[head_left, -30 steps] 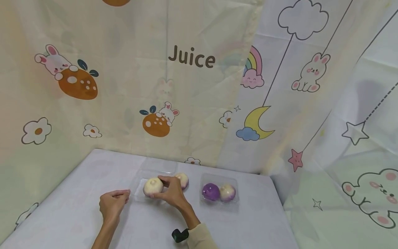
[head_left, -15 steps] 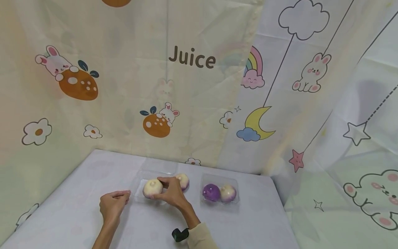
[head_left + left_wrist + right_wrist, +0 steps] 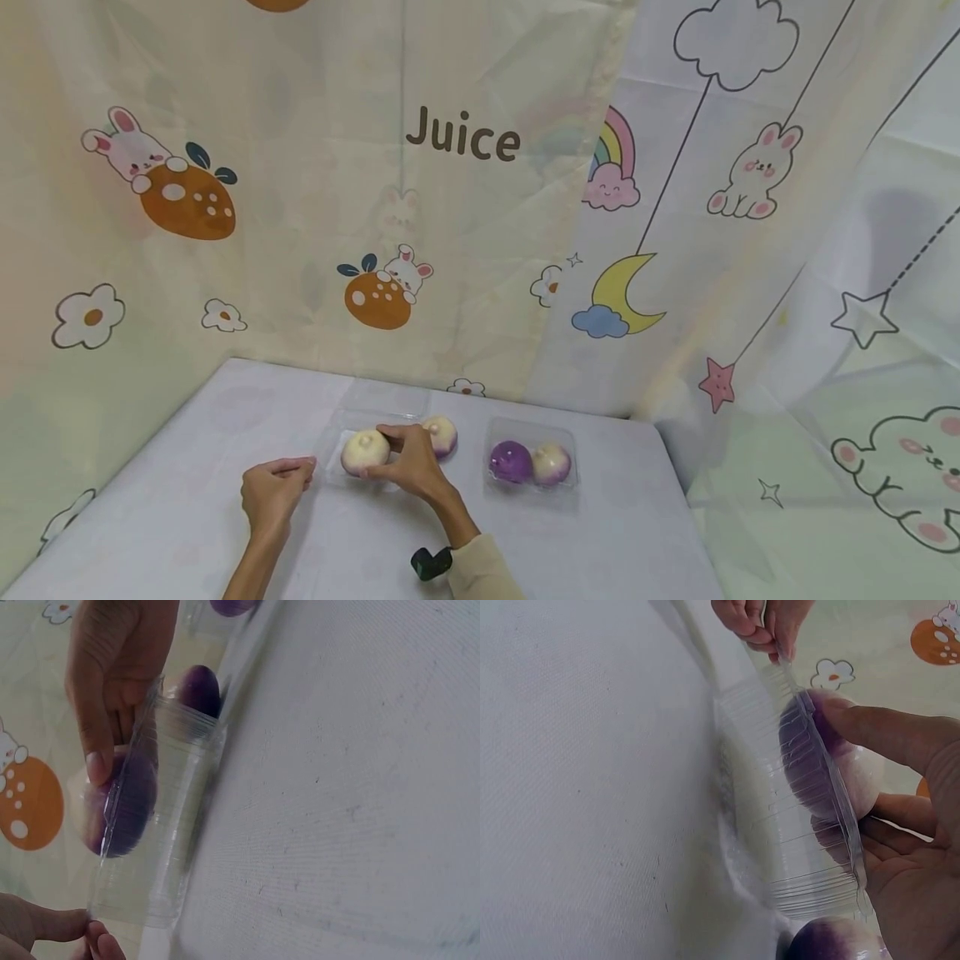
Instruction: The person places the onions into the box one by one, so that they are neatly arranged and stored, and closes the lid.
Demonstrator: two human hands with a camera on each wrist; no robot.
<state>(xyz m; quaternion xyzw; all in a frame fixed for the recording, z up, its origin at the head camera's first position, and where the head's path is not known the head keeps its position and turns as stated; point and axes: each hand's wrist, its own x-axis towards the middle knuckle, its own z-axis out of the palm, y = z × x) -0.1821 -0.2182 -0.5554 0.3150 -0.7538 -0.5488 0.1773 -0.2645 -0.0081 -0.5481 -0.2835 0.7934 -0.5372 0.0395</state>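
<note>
My right hand (image 3: pixel 416 462) holds a smooth cream-and-purple turnip (image 3: pixel 363 452) with thumb and fingers on its sides. The turnip sits partly down inside a clear plastic box (image 3: pixel 169 847), its purple half seen through the wall in the left wrist view. With thumb and fingers, my left hand (image 3: pixel 272 496) pinches the box's near-left rim, as the right wrist view also shows. Just beyond my right hand lies a second turnip (image 3: pixel 442 436), outside the box and partly hidden by the hand.
The box's transparent lid (image 3: pixel 386 400) lies folded back behind it. To the right stands another clear box (image 3: pixel 572 482) with a purple turnip (image 3: pixel 510 462) and a cream one (image 3: pixel 552 463) inside. A printed curtain (image 3: pixel 465 250) hangs behind the white table (image 3: pixel 615 533).
The turnip in my right hand has shifted slightly left over the box. My left hand keeps its pinch on the rim.
</note>
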